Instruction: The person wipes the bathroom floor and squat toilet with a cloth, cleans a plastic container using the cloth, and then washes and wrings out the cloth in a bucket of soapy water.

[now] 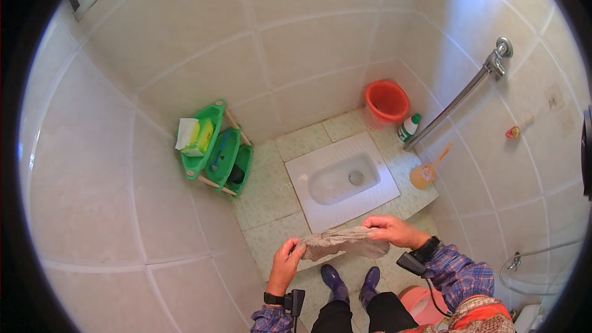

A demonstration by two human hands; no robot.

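Observation:
A greyish-brown cloth (pixel 342 243) is stretched loosely between my two hands and sags a little in the middle. My left hand (pixel 285 265) pinches its left end, fingers closed. Near the other end my right hand (pixel 394 231) grips the upper edge between thumb and fingers, and part of the cloth hangs below it. The cloth is held in the air in front of the near edge of a white squat toilet (pixel 299 176). Purple boots (pixel 333 276) on my feet show beneath it.
A green corner shelf (pixel 222 154) bearing a tissue pack (pixel 198 139) stands left. Beyond the toilet, at right, are a red bin (pixel 387 102), a green-and-white bottle (pixel 408 128), a metal pipe (pixel 450 105) and a brush holder (pixel 422 176). A pink basin (pixel 422 305) sits beside my legs. The floor steps down before me.

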